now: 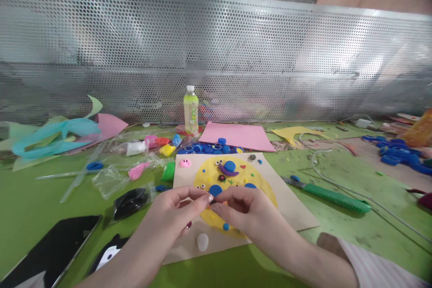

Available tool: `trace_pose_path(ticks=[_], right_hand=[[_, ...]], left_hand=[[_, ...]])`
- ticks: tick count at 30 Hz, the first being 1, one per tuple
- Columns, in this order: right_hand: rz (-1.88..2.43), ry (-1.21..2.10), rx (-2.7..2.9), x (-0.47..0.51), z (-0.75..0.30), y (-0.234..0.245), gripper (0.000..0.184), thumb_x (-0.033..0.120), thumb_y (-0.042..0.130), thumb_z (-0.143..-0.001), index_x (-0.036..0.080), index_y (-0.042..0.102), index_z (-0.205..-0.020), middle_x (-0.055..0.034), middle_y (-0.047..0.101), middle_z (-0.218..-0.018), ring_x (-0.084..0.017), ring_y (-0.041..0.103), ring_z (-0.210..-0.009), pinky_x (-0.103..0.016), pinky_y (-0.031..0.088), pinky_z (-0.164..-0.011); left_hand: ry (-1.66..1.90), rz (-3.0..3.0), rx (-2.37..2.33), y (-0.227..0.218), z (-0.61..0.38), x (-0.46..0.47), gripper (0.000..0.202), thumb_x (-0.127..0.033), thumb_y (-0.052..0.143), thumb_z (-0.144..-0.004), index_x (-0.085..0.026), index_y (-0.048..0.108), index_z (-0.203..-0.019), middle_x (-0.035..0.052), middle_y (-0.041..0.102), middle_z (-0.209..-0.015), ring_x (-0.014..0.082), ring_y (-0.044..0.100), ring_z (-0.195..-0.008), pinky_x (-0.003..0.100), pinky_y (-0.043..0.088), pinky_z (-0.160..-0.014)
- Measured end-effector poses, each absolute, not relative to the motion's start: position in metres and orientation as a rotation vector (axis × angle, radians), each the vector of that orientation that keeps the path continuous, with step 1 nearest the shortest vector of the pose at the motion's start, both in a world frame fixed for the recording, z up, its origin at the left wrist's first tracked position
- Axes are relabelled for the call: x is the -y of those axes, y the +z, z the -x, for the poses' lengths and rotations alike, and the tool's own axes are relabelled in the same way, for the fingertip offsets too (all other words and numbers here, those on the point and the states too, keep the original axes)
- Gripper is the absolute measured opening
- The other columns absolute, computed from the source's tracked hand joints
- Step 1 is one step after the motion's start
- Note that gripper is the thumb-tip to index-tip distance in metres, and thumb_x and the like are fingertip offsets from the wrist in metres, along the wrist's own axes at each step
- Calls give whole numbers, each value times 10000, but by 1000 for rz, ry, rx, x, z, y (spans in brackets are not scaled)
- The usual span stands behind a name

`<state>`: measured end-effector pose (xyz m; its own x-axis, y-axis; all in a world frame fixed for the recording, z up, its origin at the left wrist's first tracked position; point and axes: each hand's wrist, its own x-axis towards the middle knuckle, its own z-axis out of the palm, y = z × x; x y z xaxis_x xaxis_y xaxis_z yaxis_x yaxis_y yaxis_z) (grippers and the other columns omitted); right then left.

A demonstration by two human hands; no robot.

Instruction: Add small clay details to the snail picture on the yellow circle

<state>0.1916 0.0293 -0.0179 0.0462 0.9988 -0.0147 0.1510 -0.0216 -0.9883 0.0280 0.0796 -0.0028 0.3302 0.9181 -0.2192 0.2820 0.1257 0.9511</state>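
My left hand [177, 211] and my right hand [241, 211] meet fingertip to fingertip over a yellow clay disc [216, 168] that lies on a beige card [293, 207]. Both hands pinch a tiny dark bit of clay between them, too small to name surely. The disc carries blue clay dots [230, 166], a purple curved strip [227, 172] and small eyes. A white clay lump [203, 241] sits on the card below my left hand. A pink clay piece [185, 163] lies at the card's upper left corner.
A green bottle [191, 110] stands at the back by the perforated metal screen [270, 54]. Pink paper [236, 136], bagged clay pieces [148, 144], a black clay bag [131, 202], a green utility knife [332, 197], a dark tablet [50, 252] and a white cable [337, 184] lie on the green table.
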Motion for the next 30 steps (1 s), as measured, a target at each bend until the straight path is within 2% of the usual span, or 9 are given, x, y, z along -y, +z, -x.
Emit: trace_pose_path(ticks=[5, 8, 11, 13, 16, 18, 21, 27, 30], right_hand=[[1347, 1122, 1263, -31, -192, -21, 247, 399, 657, -745, 168, 720, -805, 26, 499, -624, -102, 355, -573, -254, 260, -529], [1344, 1126, 1269, -31, -192, -20, 245, 390, 645, -750, 161, 715, -802, 29, 496, -627, -100, 364, -581, -254, 262, -535], [1347, 1144, 1276, -30, -192, -16, 240, 386, 644, -741, 153, 697, -764, 44, 460, -593, -89, 333, -557, -246, 240, -514], [1349, 1149, 1281, -29, -192, -14, 229, 376, 646, -736, 151, 685, -738, 47, 453, -585, -85, 326, -554, -243, 240, -512], [1353, 1143, 1294, -27, -191, -14, 214, 357, 644, -740, 147, 678, -724, 38, 468, -599, -87, 342, -570, -243, 255, -524], [1363, 1139, 1303, -27, -191, -15, 208, 349, 647, -744, 145, 682, -726, 39, 461, -595, -86, 324, -562, -247, 239, -513], [1380, 1134, 1307, -27, -191, -17, 193, 335, 657, -754, 146, 686, -737, 49, 426, -574, -84, 289, -545, -252, 203, -496], [1377, 1126, 1315, -29, -191, -17, 120, 257, 657, -782, 150, 692, -741, 51, 441, -582, -81, 296, -548, -252, 218, -501], [1378, 1121, 1317, -29, -192, -16, 110, 244, 659, -778, 150, 682, -726, 62, 396, -560, -82, 287, -540, -251, 210, -492]], left_hand=[[695, -1354, -1169, -2, -29, -80, 397, -503, 735, -690, -152, 746, -874, -85, 359, -513, 82, 264, -485, 227, 166, -467], [700, -1352, -1130, -3, -27, -80, 439, -570, 708, -714, -149, 746, -830, -72, 362, -532, 83, 263, -496, 227, 161, -472], [667, -1426, -1182, -2, -28, -80, 428, -555, 713, -699, -160, 753, -858, -70, 368, -538, 88, 260, -497, 233, 161, -477], [649, -1515, -1200, 0, -28, -80, 376, -519, 705, -706, -175, 755, -850, -47, 449, -576, 97, 288, -513, 238, 181, -486], [655, -1645, -1179, 2, -28, -79, 305, -471, 687, -726, -187, 755, -817, 18, 616, -706, 138, 417, -601, 250, 271, -538], [672, -1676, -1173, 3, -28, -78, 288, -450, 679, -724, -184, 751, -808, 38, 658, -734, 174, 486, -667, 267, 321, -589], [700, -1663, -1192, 6, -29, -74, 272, -436, 676, -705, -181, 741, -770, 28, 644, -707, 175, 495, -665, 260, 318, -580], [700, -1481, -1238, 6, -32, -72, 326, -511, 691, -668, -197, 738, -745, -46, 465, -556, 104, 307, -504, 222, 205, -470], [681, -1561, -1216, 2, -29, -77, 319, -502, 689, -690, -204, 747, -788, -24, 537, -592, 120, 366, -518, 238, 258, -486]])
